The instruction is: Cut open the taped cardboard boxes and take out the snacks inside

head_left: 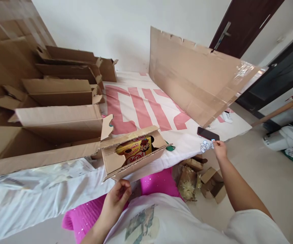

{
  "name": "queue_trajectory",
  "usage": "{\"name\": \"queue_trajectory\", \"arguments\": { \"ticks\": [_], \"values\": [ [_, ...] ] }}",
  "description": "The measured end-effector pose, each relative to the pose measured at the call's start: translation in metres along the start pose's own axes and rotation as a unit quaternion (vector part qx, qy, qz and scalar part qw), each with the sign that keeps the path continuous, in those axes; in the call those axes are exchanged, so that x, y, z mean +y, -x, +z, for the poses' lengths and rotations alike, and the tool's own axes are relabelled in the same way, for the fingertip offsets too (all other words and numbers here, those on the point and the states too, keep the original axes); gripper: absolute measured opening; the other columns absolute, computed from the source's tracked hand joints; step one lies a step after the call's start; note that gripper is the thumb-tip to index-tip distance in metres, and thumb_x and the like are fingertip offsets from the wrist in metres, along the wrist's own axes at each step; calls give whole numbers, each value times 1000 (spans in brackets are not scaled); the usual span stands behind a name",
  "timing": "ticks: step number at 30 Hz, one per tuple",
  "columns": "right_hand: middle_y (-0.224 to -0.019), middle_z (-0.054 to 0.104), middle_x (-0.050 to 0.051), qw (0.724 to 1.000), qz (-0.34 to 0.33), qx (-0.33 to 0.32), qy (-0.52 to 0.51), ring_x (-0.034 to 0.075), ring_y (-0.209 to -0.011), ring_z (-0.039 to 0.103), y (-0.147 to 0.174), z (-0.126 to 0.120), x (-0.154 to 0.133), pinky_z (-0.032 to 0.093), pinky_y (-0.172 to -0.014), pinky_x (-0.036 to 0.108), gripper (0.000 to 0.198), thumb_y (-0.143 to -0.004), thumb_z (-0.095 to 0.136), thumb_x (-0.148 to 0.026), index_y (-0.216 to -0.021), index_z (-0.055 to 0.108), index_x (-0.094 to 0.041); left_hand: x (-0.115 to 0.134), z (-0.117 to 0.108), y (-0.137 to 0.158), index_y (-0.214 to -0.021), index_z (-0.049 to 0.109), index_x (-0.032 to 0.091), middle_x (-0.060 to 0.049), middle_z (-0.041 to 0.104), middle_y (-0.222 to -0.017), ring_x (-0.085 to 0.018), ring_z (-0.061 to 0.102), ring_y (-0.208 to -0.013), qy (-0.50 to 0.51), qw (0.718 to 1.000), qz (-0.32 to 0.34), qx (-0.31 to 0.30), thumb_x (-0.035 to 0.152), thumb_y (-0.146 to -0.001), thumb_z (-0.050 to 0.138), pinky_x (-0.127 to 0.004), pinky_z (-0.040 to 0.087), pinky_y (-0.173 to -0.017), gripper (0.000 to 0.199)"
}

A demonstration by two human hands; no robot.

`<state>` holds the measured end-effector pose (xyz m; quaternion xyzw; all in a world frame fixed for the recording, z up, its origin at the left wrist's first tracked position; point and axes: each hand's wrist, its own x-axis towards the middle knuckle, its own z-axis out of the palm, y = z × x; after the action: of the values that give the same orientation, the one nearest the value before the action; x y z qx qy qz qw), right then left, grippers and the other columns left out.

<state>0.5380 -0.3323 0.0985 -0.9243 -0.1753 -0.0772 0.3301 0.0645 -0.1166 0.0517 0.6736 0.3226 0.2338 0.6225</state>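
My right hand reaches to the table's front edge, its fingers pinched on a small white-and-blue piece. Several similar pieces lie in a loose pile just left of it, and a dark phone rests right behind. In front of my body, my left hand is loosely curled with nothing visible in it. Just beyond it an opened cardboard box sits along the table edge. Inside the box is a yellow-and-red printed package, partly hidden by the flaps.
Several open cardboard boxes stand in a row at left. A large cardboard sheet stands upright at the back right. Under a green item runs the white cloth with pink lettering. Scrap-filled cartons sit on the floor.
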Motion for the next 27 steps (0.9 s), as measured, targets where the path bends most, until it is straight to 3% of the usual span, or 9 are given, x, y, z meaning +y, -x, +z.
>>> {"name": "queue_trajectory", "arguments": {
  "ticks": [4,8,12,15,19,23,27],
  "values": [
    [-56,62,6,994,46,-65,70,18,-57,53,-19,-4,16,41,-58,31,41,-79,54,-52,-64,65,-15,-5,1,-2,-82,57,19,1,54,-72,-13,52,-64,-11,1000,6,-2,39,-85,60,-23,45,-60,21],
    [-64,66,5,981,60,-122,141,20,-65,59,-30,5,11,43,-65,31,19,-75,62,-34,-65,67,-19,-6,0,-3,-81,57,19,1,54,-72,-13,52,-65,-28,1000,13,-1,38,-85,61,-23,45,-60,20],
    [-70,67,9,967,71,-131,205,25,-75,63,-40,9,1,45,-72,36,9,-69,68,-26,-62,67,-19,-5,-1,-1,-81,58,19,1,55,-70,-13,53,-63,-31,1000,8,-1,38,-84,61,-23,45,-59,20],
    [-89,69,15,967,53,-105,227,29,-85,64,-43,8,-9,47,-77,40,15,-63,72,-24,-76,71,-16,-3,-1,0,-80,58,19,1,56,-70,-14,54,-64,-25,1000,2,0,40,-83,62,-24,46,-59,21],
    [-109,65,17,977,-18,-48,209,29,-97,62,-40,6,-33,47,-86,42,39,-71,66,-29,-108,68,-14,4,-5,2,-79,59,18,0,57,-69,-14,55,-63,-4,999,-5,34,44,-81,65,-25,47,-59,26],
    [-93,68,10,983,-166,-30,79,23,-84,63,-21,13,-76,50,-82,37,31,-81,55,-38,-101,68,-18,16,-13,3,-79,56,19,1,56,-66,-14,55,-60,44,989,-5,140,48,-79,66,-25,48,-56,31],
    [-88,70,7,932,-346,-66,-89,20,-77,64,24,13,-138,52,-76,35,29,-89,52,-45,-94,68,-21,28,-24,6,-86,55,19,1,56,-69,-13,56,-60,44,972,50,227,45,-85,62,-25,49,-57,27]
  ]
}}
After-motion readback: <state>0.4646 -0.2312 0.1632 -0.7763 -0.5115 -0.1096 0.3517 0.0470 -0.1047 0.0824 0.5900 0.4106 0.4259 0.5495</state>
